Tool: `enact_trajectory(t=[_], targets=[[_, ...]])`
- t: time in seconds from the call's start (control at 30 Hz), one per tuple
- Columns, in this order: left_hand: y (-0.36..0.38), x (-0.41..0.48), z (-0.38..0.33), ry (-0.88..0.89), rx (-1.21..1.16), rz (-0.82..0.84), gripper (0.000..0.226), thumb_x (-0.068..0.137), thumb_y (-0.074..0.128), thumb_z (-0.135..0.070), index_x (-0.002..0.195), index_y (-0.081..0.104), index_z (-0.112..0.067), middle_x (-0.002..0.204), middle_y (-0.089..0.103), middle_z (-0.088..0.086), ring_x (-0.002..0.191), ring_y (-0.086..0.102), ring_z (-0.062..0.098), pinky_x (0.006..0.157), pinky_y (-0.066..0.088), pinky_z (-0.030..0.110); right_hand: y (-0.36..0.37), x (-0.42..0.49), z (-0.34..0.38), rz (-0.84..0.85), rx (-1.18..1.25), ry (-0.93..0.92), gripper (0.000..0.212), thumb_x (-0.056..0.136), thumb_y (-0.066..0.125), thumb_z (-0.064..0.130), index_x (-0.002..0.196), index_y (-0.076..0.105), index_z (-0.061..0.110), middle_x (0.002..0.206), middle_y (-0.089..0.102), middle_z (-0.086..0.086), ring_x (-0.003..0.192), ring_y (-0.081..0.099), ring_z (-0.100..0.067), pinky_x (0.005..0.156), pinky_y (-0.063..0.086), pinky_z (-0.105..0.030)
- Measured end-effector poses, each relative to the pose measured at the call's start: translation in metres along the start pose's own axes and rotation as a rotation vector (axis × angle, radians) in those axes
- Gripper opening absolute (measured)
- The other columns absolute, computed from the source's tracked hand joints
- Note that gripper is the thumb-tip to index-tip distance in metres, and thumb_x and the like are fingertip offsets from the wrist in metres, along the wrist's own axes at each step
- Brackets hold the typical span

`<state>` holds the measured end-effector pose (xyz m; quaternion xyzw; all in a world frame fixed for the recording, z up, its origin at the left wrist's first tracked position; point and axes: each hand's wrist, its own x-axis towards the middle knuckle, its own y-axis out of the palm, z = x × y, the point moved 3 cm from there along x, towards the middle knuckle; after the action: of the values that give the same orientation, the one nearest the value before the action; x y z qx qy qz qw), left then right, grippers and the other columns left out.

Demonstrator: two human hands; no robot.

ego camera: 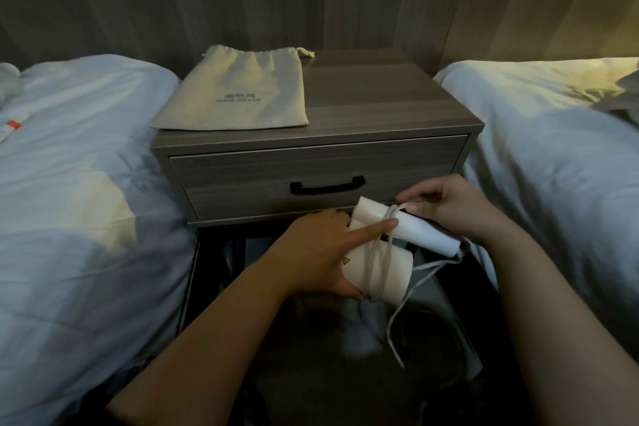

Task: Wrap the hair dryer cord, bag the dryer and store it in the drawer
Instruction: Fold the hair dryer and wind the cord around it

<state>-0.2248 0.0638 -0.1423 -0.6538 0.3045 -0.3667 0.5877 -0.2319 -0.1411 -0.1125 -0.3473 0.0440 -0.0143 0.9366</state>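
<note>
Item one: hair dryer (397,273), white, handle folded. We are finding it held in the air just before the nightstand's (380,107) front edge, below the closed drawer (242,180).

Item two: cord (375,266). It is looping around barrel and handle, with its loose end hanging down.

Item three: left hand (311,256). It is gripping the barrel, forefinger pressing on the loops.

Item four: right hand (446,209). It is pinching the cord beside the folded handle, close to the left hand.

Item five: bag (238,93). It is lying flat along the nightstand's left edge, reaching the front left corner.
</note>
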Motion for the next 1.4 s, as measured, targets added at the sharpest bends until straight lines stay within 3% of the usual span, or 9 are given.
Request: enact_trajectory(t=[0.13, 0.23, 0.4, 0.57, 0.7, 0.87, 1.03, 1.2, 1.4], targets=[[0.000, 0.000, -0.001, 0.016, -0.006, 0.010, 0.103, 0.067, 0.062, -0.068, 0.139, -0.010, -0.051, 0.120, 0.055, 0.010, 0.102, 0.053, 0.025, 0.083, 0.047, 0.040, 0.001, 0.000, -0.003, 0.103, 0.104, 0.008, 0.024, 0.082, 0.066, 0.005, 0.080, 0.071, 0.029, 0.080, 0.073, -0.002, 0.077, 0.065, -0.011, 0.081, 0.050, -0.026], [0.000, 0.001, -0.007, 0.044, 0.009, 0.027, 0.102, 0.069, 0.062, -0.066, 0.138, -0.011, -0.052, 0.115, 0.054, 0.010, 0.097, 0.051, 0.024, 0.080, 0.046, 0.039, 0.005, -0.001, -0.001, 0.115, 0.220, 0.022, 0.021, 0.081, 0.066, 0.002, 0.077, 0.072, 0.022, 0.072, 0.073, -0.001, 0.071, 0.065, -0.012, 0.075, 0.052, -0.026], [0.007, 0.002, -0.014, 0.023, 0.019, 0.095, 0.097, 0.072, 0.061, -0.065, 0.144, 0.000, -0.045, 0.120, 0.049, 0.008, 0.102, 0.046, 0.021, 0.080, 0.038, 0.033, 0.010, 0.005, -0.005, 0.107, 0.162, 0.106, 0.016, 0.076, 0.072, 0.006, 0.073, 0.073, 0.022, 0.082, 0.071, -0.023, 0.081, 0.063, -0.025, 0.088, 0.051, -0.045], [0.010, 0.004, -0.009, -0.015, 0.038, 0.120, 0.094, 0.071, 0.060, -0.067, 0.146, 0.011, -0.039, 0.120, 0.050, 0.009, 0.104, 0.047, 0.023, 0.083, 0.041, 0.036, 0.008, 0.007, -0.009, -0.037, 0.075, 0.223, 0.021, 0.070, 0.080, 0.022, 0.063, 0.066, 0.008, 0.055, 0.059, -0.002, 0.053, 0.053, -0.013, 0.051, 0.044, -0.023], [0.005, 0.003, -0.005, -0.043, 0.026, 0.122, 0.095, 0.070, 0.060, -0.068, 0.146, 0.012, -0.038, 0.122, 0.050, 0.008, 0.107, 0.047, 0.023, 0.085, 0.042, 0.037, 0.007, 0.007, -0.010, -0.012, 0.077, 0.197, 0.024, 0.075, 0.075, 0.027, 0.061, 0.065, 0.010, 0.057, 0.057, -0.002, 0.055, 0.050, -0.011, 0.054, 0.040, -0.023], [-0.003, -0.008, 0.012, -0.200, -0.178, 0.052, 0.099, 0.064, 0.068, -0.065, 0.144, 0.014, -0.043, 0.135, 0.049, -0.002, 0.119, 0.047, 0.017, 0.098, 0.037, 0.030, 0.003, 0.007, -0.007, -0.173, -0.013, 0.116, 0.013, 0.088, 0.061, 0.025, 0.089, 0.071, 0.017, 0.089, 0.067, -0.002, 0.085, 0.060, -0.013, 0.076, 0.041, -0.025], [-0.004, -0.009, 0.028, -0.433, -0.499, -0.024, 0.097, 0.057, 0.072, -0.066, 0.137, 0.020, -0.053, 0.131, 0.055, -0.002, 0.111, 0.055, 0.018, 0.096, 0.044, 0.031, 0.000, -0.002, -0.003, -0.480, 0.313, 0.147, 0.027, 0.089, 0.055, 0.023, 0.111, 0.065, 0.011, 0.100, 0.063, -0.004, 0.092, 0.057, -0.016, 0.083, 0.044, -0.031], [0.000, -0.005, 0.033, -0.610, -0.645, -0.130, 0.089, 0.055, 0.072, -0.067, 0.132, 0.029, -0.052, 0.127, 0.056, -0.004, 0.111, 0.055, 0.017, 0.095, 0.047, 0.034, 0.044, -0.010, -0.003, -0.046, 0.828, 0.520, 0.041, 0.086, 0.053, 0.045, 0.115, 0.055, 0.016, 0.103, 0.058, -0.008, 0.086, 0.055, -0.019, 0.066, 0.044, -0.033], [0.006, -0.003, 0.033, -0.665, -0.783, -0.138, 0.084, 0.063, 0.069, -0.064, 0.135, 0.029, -0.048, 0.135, 0.050, 0.000, 0.115, 0.052, 0.018, 0.095, 0.046, 0.037, 0.067, -0.019, 0.013, 0.241, 1.076, 0.543, 0.051, 0.079, 0.059, 0.042, 0.117, 0.054, 0.010, 0.109, 0.056, -0.014, 0.086, 0.063, -0.025, 0.072, 0.053, -0.036]])
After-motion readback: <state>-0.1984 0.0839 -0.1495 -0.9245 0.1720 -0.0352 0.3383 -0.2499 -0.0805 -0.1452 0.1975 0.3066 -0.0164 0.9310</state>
